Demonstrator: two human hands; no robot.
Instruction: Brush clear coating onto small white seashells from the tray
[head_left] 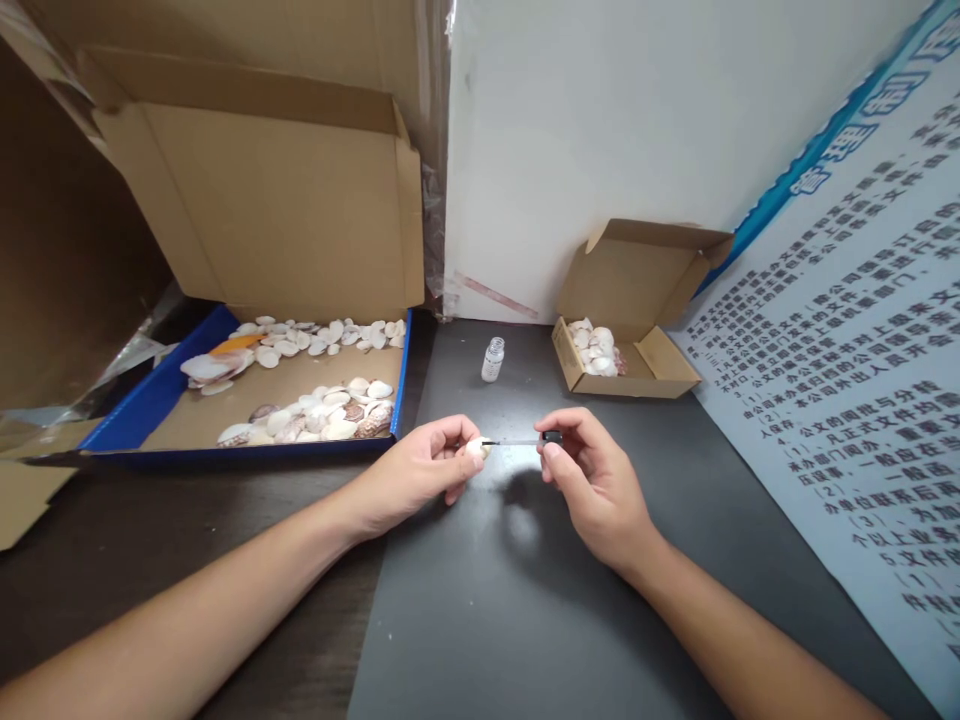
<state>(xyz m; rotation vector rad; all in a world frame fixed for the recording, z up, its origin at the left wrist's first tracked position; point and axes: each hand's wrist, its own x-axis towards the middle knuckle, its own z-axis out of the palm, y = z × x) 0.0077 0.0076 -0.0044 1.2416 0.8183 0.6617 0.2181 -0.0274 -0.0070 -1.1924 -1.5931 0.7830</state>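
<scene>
In the head view, a small pale shell is pinched between the thumb and fingers of the left hand, which is closed around it above a grey mat on the dark tabletop. By the right hand, a brush is gripped by its black cap between thumb and fingertips; its thin stem is pointed leftward, and its dark tip is held at the shell – whether the two touch cannot be told. Both hands are thus occupied, neither spread wide.

Beyond them, an uncapped glass bottle is stood upright on the mat, its label too small to be read. To the left, a blue-walled cardboard box is set with its lid raised; shells are gathered along its front and back, with bare cardboard between. To the right, near a printed poster, a smaller open carton is placed – white shells are heaped in its left part.
</scene>
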